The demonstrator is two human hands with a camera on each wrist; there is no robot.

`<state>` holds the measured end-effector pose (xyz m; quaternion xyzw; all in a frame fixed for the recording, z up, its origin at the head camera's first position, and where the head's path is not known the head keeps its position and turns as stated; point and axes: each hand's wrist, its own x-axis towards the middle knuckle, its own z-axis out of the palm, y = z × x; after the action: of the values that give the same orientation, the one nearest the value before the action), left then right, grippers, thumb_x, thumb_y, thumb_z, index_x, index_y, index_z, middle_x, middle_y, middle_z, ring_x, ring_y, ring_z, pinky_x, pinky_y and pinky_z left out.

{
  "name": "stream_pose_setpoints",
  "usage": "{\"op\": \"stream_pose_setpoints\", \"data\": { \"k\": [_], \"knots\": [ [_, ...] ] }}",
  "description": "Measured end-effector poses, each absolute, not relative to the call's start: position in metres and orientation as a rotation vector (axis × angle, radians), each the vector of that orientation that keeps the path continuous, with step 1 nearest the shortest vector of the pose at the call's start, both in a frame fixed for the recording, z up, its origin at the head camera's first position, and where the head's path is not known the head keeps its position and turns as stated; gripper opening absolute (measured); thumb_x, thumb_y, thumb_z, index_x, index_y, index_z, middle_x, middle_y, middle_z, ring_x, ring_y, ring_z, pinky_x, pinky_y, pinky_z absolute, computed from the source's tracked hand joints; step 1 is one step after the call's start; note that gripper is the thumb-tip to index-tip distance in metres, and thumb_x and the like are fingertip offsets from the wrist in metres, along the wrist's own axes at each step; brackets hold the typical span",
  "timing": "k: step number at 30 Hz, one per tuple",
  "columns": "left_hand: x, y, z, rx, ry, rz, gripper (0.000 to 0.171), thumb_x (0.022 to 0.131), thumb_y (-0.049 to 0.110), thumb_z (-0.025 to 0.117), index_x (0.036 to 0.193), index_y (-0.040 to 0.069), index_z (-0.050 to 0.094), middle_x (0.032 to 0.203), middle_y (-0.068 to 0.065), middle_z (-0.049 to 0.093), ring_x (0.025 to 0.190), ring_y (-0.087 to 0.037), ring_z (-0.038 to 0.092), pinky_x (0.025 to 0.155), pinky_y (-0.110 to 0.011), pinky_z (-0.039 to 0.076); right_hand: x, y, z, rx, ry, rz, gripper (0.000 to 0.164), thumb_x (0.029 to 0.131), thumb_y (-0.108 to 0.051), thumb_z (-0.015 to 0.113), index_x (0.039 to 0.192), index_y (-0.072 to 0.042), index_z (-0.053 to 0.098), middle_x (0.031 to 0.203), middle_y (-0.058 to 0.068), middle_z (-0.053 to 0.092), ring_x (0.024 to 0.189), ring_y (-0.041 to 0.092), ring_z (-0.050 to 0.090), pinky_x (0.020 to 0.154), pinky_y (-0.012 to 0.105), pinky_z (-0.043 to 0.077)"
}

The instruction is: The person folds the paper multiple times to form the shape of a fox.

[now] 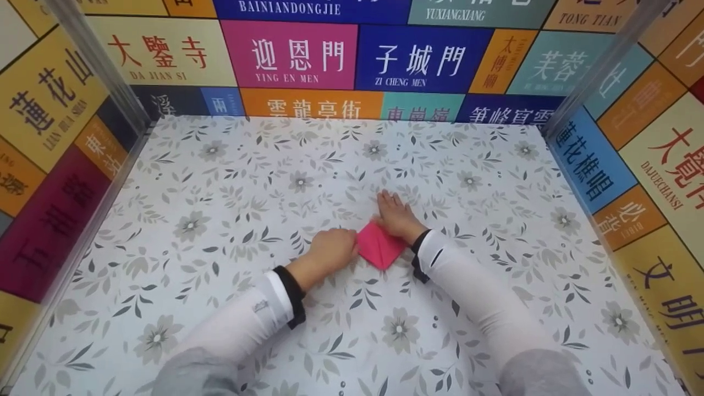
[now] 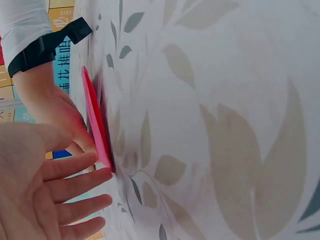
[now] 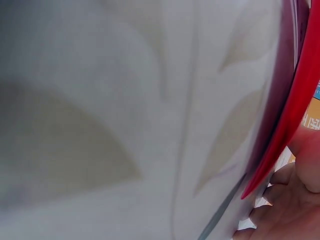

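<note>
A bright pink piece of folded paper (image 1: 380, 246), diamond-shaped with a crease running down to its lower point, lies on the table. My left hand (image 1: 331, 252) is at its left corner; in the left wrist view the left fingers (image 2: 77, 186) extend toward the near edge of the paper (image 2: 96, 120), loosely bent. Across the paper's upper right side rests my right hand (image 1: 400, 216), its fingers reaching forward and flat. Seen from the right wrist, the red-pink paper edge (image 3: 287, 120) stands slightly off the cloth beside the right hand (image 3: 300, 200).
A white tablecloth (image 1: 264, 176) with grey flowers and leaves covers the table. Colourful panels with printed characters (image 1: 297, 55) line the back and both sides, with clear corner strips (image 1: 104, 60) between them.
</note>
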<state>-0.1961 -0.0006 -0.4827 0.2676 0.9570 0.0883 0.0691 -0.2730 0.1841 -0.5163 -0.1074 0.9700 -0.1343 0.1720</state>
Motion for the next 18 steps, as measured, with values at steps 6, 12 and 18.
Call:
{"op": "stream_pose_setpoints", "data": {
  "k": [6,12,18],
  "knots": [
    [-0.220,0.016,-0.492,0.572,2.947,0.391,0.039,0.088,0.035,0.049,0.115,0.006,0.054,0.106,-0.011,0.058,0.097,-0.027,0.056,0.078,-0.040,0.048,-0.271,0.185,-0.515,-0.324,2.760,-0.354,0.067,0.093,-0.035,0.041,0.142,-0.001,0.009,0.148,0.016,0.006,0.135,0.035,0.001,0.105,0.055,0.007],
    [-0.226,0.029,-0.492,0.526,2.889,0.361,0.049,0.087,0.041,0.050,0.116,0.001,0.051,0.113,-0.016,0.052,0.104,-0.029,0.050,0.083,-0.042,0.046,-0.274,0.185,-0.514,-0.332,2.759,-0.326,0.068,0.093,-0.037,0.039,0.143,-0.003,0.008,0.149,0.015,0.006,0.135,0.035,0.001,0.105,0.055,0.007],
    [-0.223,0.036,-0.494,0.508,2.876,0.274,0.062,0.081,0.045,0.058,0.120,-0.003,0.047,0.114,-0.017,0.047,0.106,-0.029,0.046,0.080,-0.039,0.047,-0.271,0.184,-0.516,-0.326,2.773,-0.350,0.067,0.093,-0.036,0.040,0.143,-0.002,0.009,0.149,0.016,0.007,0.135,0.035,0.002,0.105,0.056,0.007]
  ]
}}
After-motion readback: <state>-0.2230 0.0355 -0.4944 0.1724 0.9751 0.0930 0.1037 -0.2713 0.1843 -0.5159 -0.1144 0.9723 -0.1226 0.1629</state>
